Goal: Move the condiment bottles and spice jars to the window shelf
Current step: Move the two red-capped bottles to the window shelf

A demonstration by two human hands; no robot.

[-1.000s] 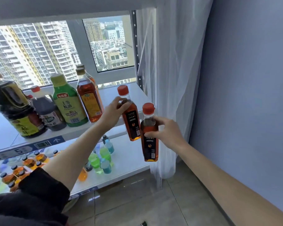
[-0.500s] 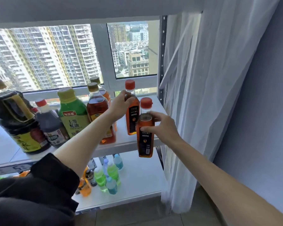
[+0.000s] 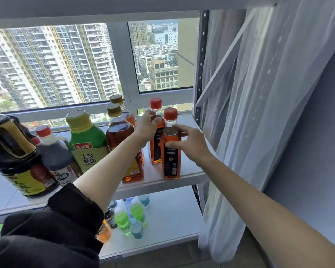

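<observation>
Amber oil filling two slim red-capped clear bottles, both upright on the white window shelf (image 3: 190, 167) near its right end, left hand (image 3: 146, 125) curled round the rear bottle (image 3: 156, 140) shoulder, right hand (image 3: 190, 142) gripping the front bottle (image 3: 170, 157), caps pointing up

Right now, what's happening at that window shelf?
A person is setting two slim red-capped oil bottles on the window shelf, at its right end. The left hand grips the rear bottle by its shoulder; the right hand holds the front bottle, which stands near the shelf's front edge. Both look set down but not let go. Larger sauce and oil bottles already stand to their left.
</observation>
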